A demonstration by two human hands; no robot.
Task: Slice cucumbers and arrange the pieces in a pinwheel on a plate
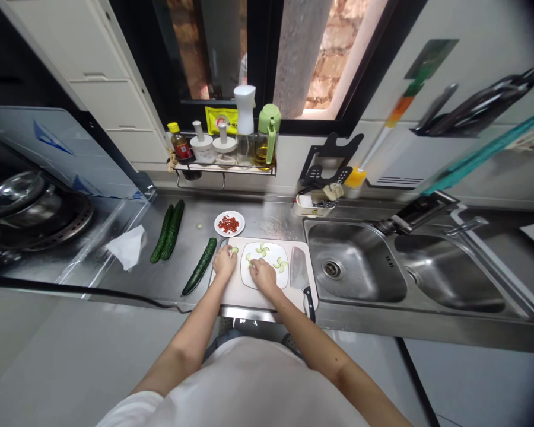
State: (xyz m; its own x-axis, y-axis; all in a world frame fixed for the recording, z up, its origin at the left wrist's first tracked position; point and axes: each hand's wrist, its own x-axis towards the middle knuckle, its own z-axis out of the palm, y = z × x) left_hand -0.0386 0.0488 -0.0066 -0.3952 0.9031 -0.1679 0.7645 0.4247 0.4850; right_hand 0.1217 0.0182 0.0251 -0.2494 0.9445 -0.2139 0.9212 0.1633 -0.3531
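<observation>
My left hand point(223, 263) is closed at the left edge of the cutting board point(234, 296), with a pale green cucumber slice point(234, 249) at its fingertips. Over the left part of a white square plate point(258, 284), my right hand point(263, 275) pinches at another thin cucumber slice point(248, 257), its fingertips low against the plate. Curved slices lie in small pinwheel groups at the plate's top and right. A kitchen knife point(309, 302) with a black handle rests on the board's right side. One dark green cucumber point(199, 267) lies left of the board.
Two more cucumbers point(168, 231) lie farther left, beside a crumpled white tissue point(128, 247). Behind the board stands a small plate point(222, 230) of chopped red pieces. A double sink point(360, 261) is on the right, a pot point(22, 198) far left. Seasoning bottles line a rack point(225, 170).
</observation>
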